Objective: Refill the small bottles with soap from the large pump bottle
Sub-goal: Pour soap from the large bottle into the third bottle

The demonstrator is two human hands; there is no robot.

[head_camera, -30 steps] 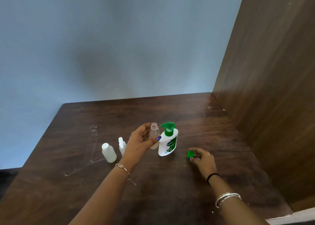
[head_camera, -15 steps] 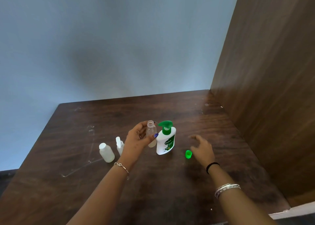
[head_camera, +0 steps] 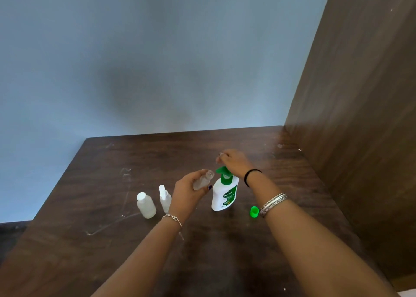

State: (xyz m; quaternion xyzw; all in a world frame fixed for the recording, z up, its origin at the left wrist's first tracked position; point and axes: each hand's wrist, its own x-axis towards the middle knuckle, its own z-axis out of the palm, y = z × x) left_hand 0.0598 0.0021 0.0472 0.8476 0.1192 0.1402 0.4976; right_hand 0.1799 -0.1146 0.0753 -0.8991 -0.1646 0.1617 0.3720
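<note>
The light is soft and even, rather dim, with no glare. A wide blurred shadow lies on the blue wall (head_camera: pixel 144 94). The wooden panel (head_camera: pixel 360 94) leans from wide-angle distortion. The right hand (head_camera: pixel 234 162) is slightly motion-blurred, and the whole picture looks perhaps a little soft.

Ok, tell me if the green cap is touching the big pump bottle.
Apart. The head view shows the green cap standing on the table right of the pump bottle, with bare wood plainly between them.
</note>
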